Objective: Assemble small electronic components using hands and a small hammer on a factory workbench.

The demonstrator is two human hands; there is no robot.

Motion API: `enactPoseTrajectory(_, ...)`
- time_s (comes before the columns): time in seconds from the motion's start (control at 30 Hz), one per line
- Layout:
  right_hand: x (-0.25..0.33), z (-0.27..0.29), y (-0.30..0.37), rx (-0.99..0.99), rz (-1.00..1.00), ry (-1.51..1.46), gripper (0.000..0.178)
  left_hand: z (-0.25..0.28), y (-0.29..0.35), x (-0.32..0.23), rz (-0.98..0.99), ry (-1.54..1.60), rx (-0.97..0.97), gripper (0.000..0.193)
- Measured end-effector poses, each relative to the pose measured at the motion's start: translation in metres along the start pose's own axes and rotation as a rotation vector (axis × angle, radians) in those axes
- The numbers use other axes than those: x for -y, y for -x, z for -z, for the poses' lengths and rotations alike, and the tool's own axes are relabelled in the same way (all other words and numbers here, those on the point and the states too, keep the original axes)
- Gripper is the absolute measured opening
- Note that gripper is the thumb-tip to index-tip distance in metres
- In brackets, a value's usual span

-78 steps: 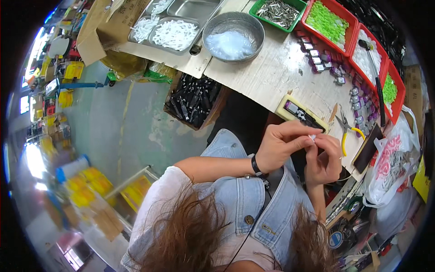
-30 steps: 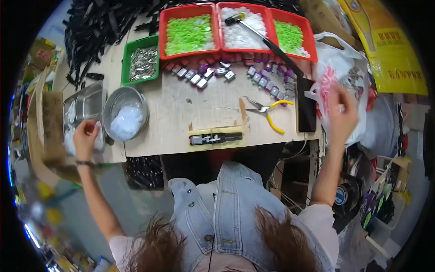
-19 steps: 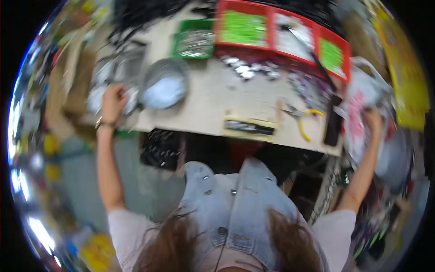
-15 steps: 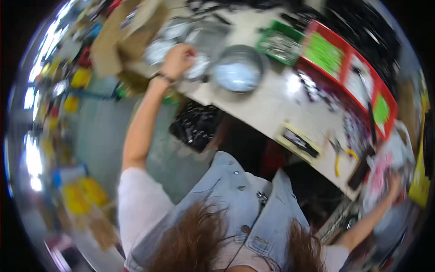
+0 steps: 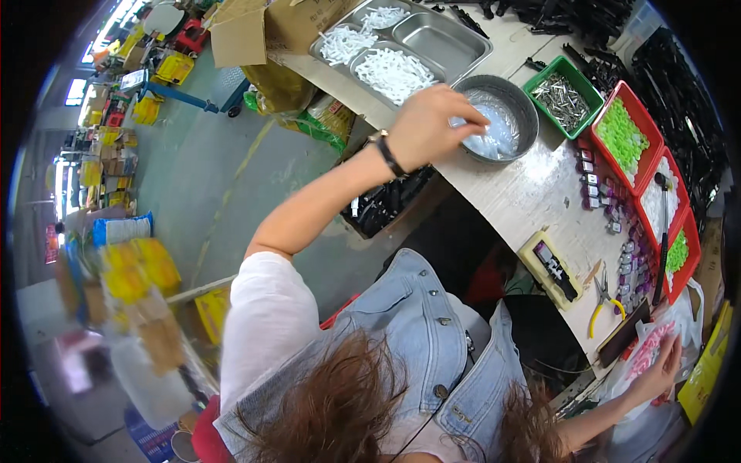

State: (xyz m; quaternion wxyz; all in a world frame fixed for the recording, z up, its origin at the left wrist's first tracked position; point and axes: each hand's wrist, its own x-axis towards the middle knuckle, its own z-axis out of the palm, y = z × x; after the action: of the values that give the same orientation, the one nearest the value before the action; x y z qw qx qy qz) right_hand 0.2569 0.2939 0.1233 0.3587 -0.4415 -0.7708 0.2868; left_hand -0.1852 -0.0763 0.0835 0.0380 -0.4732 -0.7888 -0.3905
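Observation:
My left hand (image 5: 434, 128) is over the near-left rim of a round grey metal bowl (image 5: 519, 147) that holds something pale bluish and glossy. Its thumb and fingers are pinched together; whatever is between the tips is too small to make out. To its left lies a steel compartment tray (image 5: 467, 60) with small white plastic pieces (image 5: 395, 75). Far to the right, my right hand (image 5: 658, 376) is at a clear plastic bag (image 5: 617, 382) with pink-and-white contents or print. Its fingers are stretched out, and I see nothing held in them.
A green bin (image 5: 590, 116) of metal pins and red bins (image 5: 656, 143) of green and white bits line the table. Purple-and-silver parts (image 5: 629, 262), yellow-handled pliers (image 5: 601, 305) and a cream fixture (image 5: 534, 258) bearing a black part lie nearer. A cardboard box (image 5: 289, 31) stands behind the tray.
My left hand has gone from the white pieces in the tray rightward to the bowl. The right hand stays by the plastic bag. The whole view has shifted and become sharper.

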Motion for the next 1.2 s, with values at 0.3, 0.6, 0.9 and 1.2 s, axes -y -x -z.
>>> enactPoseTrajectory(0.3, 0.083, -0.118, 0.053, 0.348, -0.025, -0.199, 0.022, -0.033, -0.008, -0.014, -0.004, -0.019, 0.034, 0.012)
enactPoseTrajectory(0.6, 0.114, -0.157, 0.088, 0.753, -0.325, -0.796, 0.019, -0.066, 0.02, -0.113, 0.193, 0.532, 0.012, 0.022)
enactPoseTrajectory(0.9, 0.093, -0.127, 0.084, 0.728, -0.31, -0.756, 0.019, -0.111, 0.024, -0.133, -0.022, 0.533, 0.099, 0.027)
enactPoseTrajectory(1.2, 0.049, -0.123, 0.103, 0.672, -0.595, -0.658, 0.012, -0.142, 0.031, -0.133, -0.155, 0.242, 0.254, 0.028)
